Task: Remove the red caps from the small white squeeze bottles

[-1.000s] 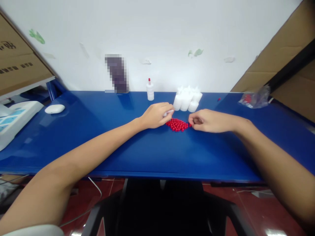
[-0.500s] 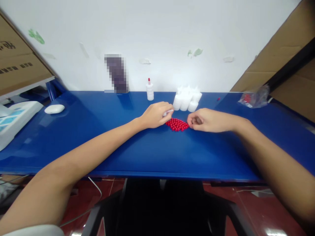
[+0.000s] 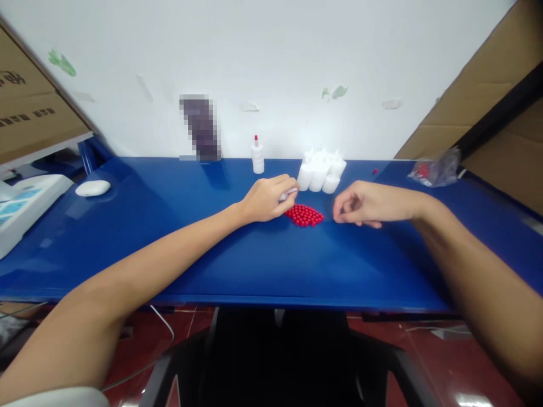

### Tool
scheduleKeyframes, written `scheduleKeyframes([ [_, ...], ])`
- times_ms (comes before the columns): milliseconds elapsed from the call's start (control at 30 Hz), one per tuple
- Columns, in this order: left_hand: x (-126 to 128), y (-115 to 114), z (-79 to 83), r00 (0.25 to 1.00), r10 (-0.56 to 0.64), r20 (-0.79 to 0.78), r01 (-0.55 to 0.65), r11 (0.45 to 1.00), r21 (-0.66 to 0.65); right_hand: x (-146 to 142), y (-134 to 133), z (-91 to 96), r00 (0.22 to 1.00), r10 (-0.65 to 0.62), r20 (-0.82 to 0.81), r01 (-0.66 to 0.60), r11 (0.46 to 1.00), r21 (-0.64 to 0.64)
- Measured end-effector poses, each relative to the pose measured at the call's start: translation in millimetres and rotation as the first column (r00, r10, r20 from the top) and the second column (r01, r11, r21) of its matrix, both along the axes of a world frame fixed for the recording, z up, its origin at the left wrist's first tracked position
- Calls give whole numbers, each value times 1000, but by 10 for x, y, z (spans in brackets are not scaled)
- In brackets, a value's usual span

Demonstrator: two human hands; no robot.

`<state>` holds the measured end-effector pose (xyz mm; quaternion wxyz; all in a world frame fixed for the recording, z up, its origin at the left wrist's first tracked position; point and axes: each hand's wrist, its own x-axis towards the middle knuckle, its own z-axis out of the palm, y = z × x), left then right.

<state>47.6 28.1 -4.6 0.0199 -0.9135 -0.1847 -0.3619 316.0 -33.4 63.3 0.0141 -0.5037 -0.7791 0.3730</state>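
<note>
My left hand (image 3: pixel 271 199) is closed round a small white piece (image 3: pixel 288 194), tapered at the end that shows; the rest is hidden by the fingers. Just below and right of it, small red caps (image 3: pixel 304 215) lie in a flat heap on the blue table. My right hand (image 3: pixel 358 204) hovers a little to the right of the heap, apart from it. Its thumb and forefinger are pinched together, and I cannot make out whether anything is between them. White plastic bottles (image 3: pixel 317 173) stand in a tight group behind the hands.
One white bottle with a red tip (image 3: pixel 257 158) stands alone near the wall. A white oval case (image 3: pixel 93 188) and a white device (image 3: pixel 31 203) are at the left. A clear bag with red bits (image 3: pixel 435 168) and a stray red cap (image 3: pixel 375 170) lie at the right.
My right hand has moved right, away from the edge of the red heap. My left hand stays in place with the white piece.
</note>
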Motion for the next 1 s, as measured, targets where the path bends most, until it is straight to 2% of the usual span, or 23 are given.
scheduleKeyframes([
  [67,-4,-18,3,1000,-20,12,19,999,39,-82,0,-59,995,-8,-95,33,964,265],
  [100,-5,-22,2,999,-37,9,36,997,65,-141,-5,-95,990,-8,-143,65,914,400],
  [167,0,-16,-5,997,-74,-14,75,988,134,-279,-23,-173,978,21,-208,105,812,574],
  [233,12,1,-15,994,-100,-39,106,971,215,-417,-48,-247,960,94,-265,98,772,628],
  [333,35,28,-26,992,-120,-46,128,945,299,-567,-83,-330,941,129,-313,122,733,669],
  [500,42,44,-43,991,-130,-35,135,941,310,-623,-105,-363,940,113,-322,181,634,752],
  [567,27,51,-57,990,-138,1,132,954,270,-579,-90,-334,933,55,-357,270,549,791],
  [667,-4,65,-68,991,-94,98,80,987,141,-424,-20,-265,899,-105,-425,431,382,817],
  [767,-25,67,-49,988,-65,138,62,998,26,-197,99,-233,888,-287,-358,432,258,864],
  [833,-29,56,-23,990,-85,112,84,996,12,-58,188,-258,874,-383,-300,417,272,867],
  [867,-29,49,-11,991,-100,92,98,995,17,-4,228,-282,867,-406,-290,426,299,854],
  [1000,-28,32,11,988,-143,56,141,989,42,81,329,-381,849,-424,-316,480,364,798],
])
